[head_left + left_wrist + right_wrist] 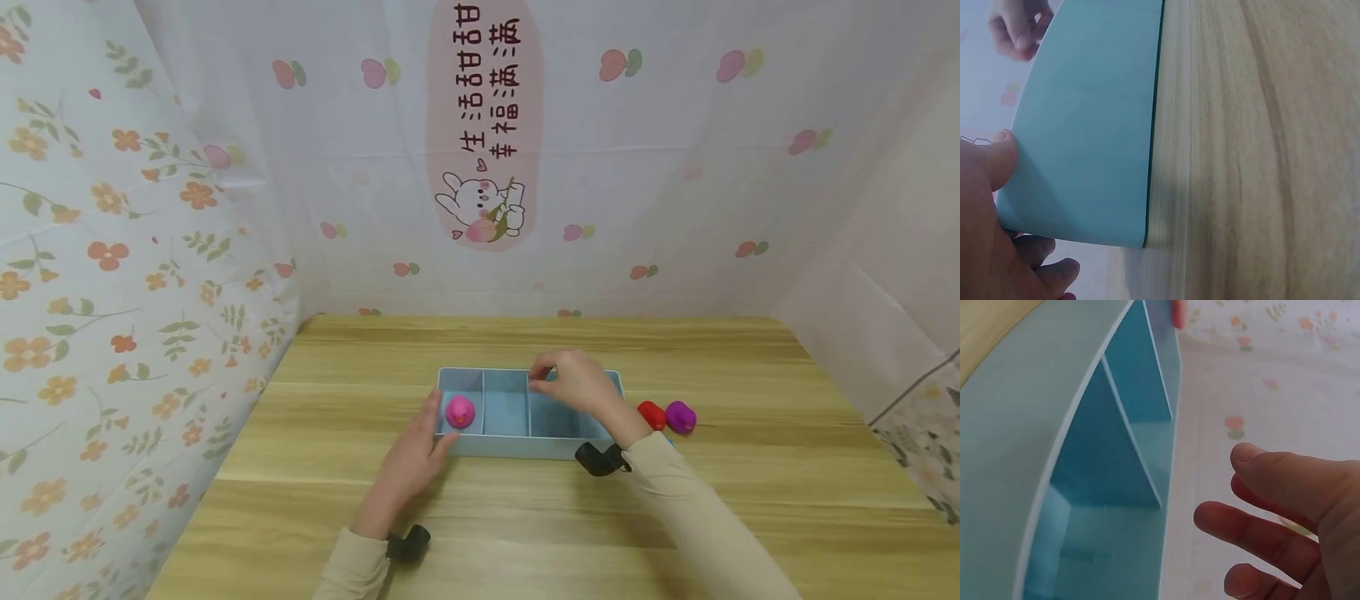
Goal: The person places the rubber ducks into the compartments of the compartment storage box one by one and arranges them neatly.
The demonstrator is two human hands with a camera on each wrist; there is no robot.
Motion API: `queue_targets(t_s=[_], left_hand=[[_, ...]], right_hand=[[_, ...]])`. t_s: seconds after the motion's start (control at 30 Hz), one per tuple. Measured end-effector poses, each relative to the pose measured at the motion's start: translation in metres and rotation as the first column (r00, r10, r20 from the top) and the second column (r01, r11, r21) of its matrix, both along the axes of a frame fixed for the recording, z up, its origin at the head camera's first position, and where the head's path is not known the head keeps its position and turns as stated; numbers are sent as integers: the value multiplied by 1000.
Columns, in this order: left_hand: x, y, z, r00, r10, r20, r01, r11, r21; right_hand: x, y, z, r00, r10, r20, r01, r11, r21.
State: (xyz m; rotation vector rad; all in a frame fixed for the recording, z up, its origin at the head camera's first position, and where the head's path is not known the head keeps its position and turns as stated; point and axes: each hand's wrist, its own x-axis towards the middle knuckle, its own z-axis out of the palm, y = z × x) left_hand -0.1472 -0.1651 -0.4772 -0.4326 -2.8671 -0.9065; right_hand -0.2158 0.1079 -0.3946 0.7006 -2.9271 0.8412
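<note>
A long light-blue divided box [517,447] lies across the wooden table, its compartments facing up. At its left end my left hand [414,446] grips the corner. The left wrist view shows the thumb [1002,159] on the rim and other fingers bent around the end wall. A pink rubber duck [461,412] sits in the leftmost compartment, close to that hand. Over the right part of the box hovers my right hand [576,382], fingers loosely bent. In the right wrist view, nothing shows between its parted thumb [1260,459] and fingers.
A red toy [652,415] and a purple rubber duck [681,417] stand on the table [750,467] just right of the box. A bit of something blue [667,440] peeks out beside my right sleeve. Patterned cloth [337,125] hangs behind and at both sides.
</note>
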Motion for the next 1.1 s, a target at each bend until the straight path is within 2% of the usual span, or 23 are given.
queue_targets(t_s=[0.4,0.63,0.8,1.1], left_hand=[[-2,-2,-3,999,-13,-41,13,1000,-2],[-2,0,-1,1000,-5,0,5,1000,-4],[-2,0,0,1000,0,-3,0,1000,-7],[-2,1,-2,1000,4,13,-4,1000,-8]], right_hand=[[10,58,-11,993,-115,-17,113,990,-80],[18,87,-13,989,-150,-17,147,984,-96],[25,106,-16,983,-180,-23,178,981,-78],[37,136,-30,971,-241,-7,239,967,-82]])
